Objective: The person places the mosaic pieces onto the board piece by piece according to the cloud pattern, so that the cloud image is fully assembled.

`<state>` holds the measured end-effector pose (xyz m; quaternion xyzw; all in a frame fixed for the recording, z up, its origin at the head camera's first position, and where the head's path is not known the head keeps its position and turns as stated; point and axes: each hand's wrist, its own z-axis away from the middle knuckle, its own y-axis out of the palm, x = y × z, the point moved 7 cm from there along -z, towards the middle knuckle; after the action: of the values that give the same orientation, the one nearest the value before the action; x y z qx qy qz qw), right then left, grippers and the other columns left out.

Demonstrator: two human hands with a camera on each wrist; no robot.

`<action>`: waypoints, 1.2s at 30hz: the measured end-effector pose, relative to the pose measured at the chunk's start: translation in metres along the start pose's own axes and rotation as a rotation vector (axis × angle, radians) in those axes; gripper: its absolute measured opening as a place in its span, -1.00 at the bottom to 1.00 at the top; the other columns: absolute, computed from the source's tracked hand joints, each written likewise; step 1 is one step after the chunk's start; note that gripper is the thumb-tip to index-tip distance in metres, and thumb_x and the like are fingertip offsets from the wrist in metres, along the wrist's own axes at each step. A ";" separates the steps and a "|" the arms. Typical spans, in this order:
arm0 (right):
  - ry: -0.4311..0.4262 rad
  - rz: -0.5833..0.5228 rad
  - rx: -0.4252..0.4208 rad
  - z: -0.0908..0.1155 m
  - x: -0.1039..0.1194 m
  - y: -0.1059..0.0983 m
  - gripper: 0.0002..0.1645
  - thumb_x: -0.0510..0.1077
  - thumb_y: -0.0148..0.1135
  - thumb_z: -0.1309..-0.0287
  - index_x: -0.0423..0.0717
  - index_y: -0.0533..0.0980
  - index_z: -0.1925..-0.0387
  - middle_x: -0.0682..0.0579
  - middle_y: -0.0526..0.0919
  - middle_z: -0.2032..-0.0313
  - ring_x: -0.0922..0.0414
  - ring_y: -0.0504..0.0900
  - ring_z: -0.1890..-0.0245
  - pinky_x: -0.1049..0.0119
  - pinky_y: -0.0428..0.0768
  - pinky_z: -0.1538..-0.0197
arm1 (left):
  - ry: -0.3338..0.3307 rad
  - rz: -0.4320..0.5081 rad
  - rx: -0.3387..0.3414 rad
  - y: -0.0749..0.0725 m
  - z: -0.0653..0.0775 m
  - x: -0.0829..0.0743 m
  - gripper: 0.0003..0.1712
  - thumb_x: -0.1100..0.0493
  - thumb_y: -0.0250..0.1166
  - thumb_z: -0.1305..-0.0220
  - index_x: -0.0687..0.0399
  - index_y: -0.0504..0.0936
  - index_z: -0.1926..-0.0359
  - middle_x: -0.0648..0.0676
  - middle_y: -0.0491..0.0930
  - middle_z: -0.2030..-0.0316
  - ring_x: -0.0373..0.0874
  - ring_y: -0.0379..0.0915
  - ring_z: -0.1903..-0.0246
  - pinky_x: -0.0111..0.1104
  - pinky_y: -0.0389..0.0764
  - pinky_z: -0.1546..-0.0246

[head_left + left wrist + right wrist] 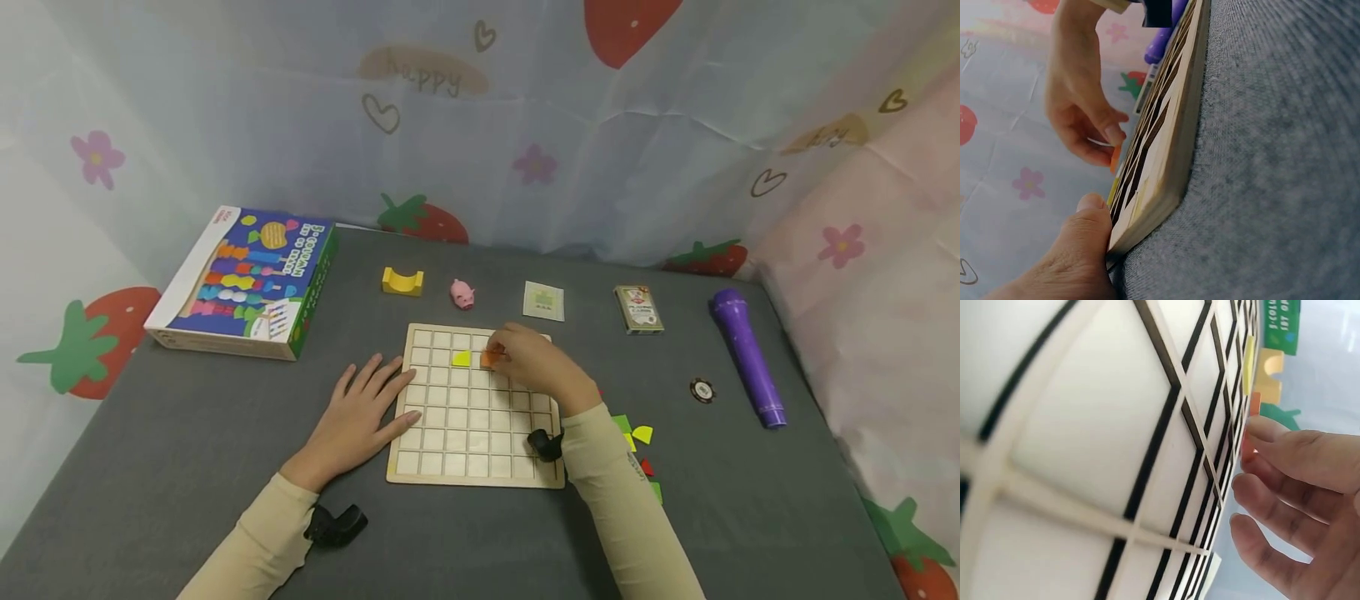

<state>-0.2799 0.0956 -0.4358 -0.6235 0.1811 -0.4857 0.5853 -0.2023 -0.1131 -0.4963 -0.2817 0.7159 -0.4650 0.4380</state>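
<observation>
A wooden grid board (435, 469) lies on the grey cloth between the two hands. Over its upper part the right hand (534, 364) pinches a flat orange tile (489, 359) between thumb and fingertips; the left wrist view shows the orange tile (1115, 159) held on edge just by the board. A yellow tile (461, 358) with one rounded corner sits in a cell to its left. The left hand (362, 414) lies spread, palm down, its thumb and fingertips touching the board's left edge. In the right wrist view the other right fingers (1266, 550) curve loosely.
Green, yellow and red tiles (642, 434) lie right of the board, partly behind the right sleeve. Behind it are a game box (247, 283), yellow block (402, 282), pink pig (462, 294), paper card (543, 301) and card pack (639, 309). A chip (702, 390) and purple flashlight (748, 358) lie right.
</observation>
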 end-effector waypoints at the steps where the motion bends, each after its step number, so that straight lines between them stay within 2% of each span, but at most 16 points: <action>1: -0.002 0.005 0.001 -0.001 0.001 0.000 -0.72 -0.19 0.24 -0.23 -0.15 0.57 0.02 -0.01 0.56 0.10 0.08 0.55 0.06 0.19 0.54 -0.04 | 0.000 0.001 0.000 0.000 0.000 -0.001 -0.22 -0.31 0.07 -0.31 -0.11 0.21 -0.44 0.11 0.12 -0.44 0.13 -0.13 -0.46 0.15 -0.17 -0.39; 12: 0.000 0.006 0.028 -0.010 0.007 0.009 -0.77 -0.18 0.26 -0.22 -0.07 0.60 0.08 0.06 0.54 0.13 0.13 0.53 0.10 0.25 0.54 -0.01 | -0.009 -0.008 0.004 -0.001 0.001 -0.001 -0.23 -0.30 0.08 -0.31 -0.10 0.24 -0.43 0.11 0.14 -0.43 0.13 -0.10 -0.45 0.15 -0.15 -0.39; 26: -0.007 0.033 -0.001 -0.012 0.010 0.007 -0.85 -0.15 0.31 -0.18 0.00 0.61 0.18 0.08 0.54 0.18 0.18 0.51 0.22 0.27 0.55 0.11 | 0.003 -0.022 -0.008 -0.002 0.000 0.000 -0.24 -0.31 0.07 -0.32 -0.11 0.24 -0.43 0.11 0.15 -0.43 0.13 -0.10 -0.45 0.15 -0.13 -0.38; 29: -0.005 0.028 0.004 -0.013 0.010 0.007 -0.81 -0.15 0.30 -0.19 -0.02 0.60 0.13 0.06 0.55 0.14 0.16 0.53 0.18 0.25 0.55 0.07 | 0.004 -0.024 -0.012 -0.002 0.000 0.001 -0.24 -0.31 0.06 -0.32 -0.12 0.23 -0.43 0.11 0.15 -0.43 0.12 -0.10 -0.45 0.15 -0.14 -0.38; 32: -0.001 0.011 -0.003 -0.009 0.008 0.004 -0.69 -0.10 0.29 -0.21 -0.07 0.57 0.02 0.03 0.55 0.06 0.12 0.54 0.09 0.22 0.55 0.00 | 0.010 -0.023 -0.019 -0.002 0.001 0.001 -0.24 -0.31 0.07 -0.32 -0.12 0.24 -0.43 0.11 0.15 -0.43 0.13 -0.09 -0.45 0.15 -0.13 -0.38; 36: 0.017 -0.016 -0.030 0.007 0.001 -0.009 -0.57 -0.08 0.25 -0.24 -0.14 0.49 -0.10 -0.04 0.53 -0.01 0.06 0.54 0.01 0.15 0.54 -0.03 | 0.016 -0.012 -0.021 -0.001 0.001 0.001 -0.24 -0.30 0.07 -0.32 -0.12 0.23 -0.43 0.11 0.15 -0.43 0.13 -0.10 -0.45 0.16 -0.13 -0.38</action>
<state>-0.2767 0.1004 -0.4261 -0.6295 0.1887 -0.4929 0.5703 -0.2018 -0.1146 -0.4954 -0.2868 0.7225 -0.4627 0.4263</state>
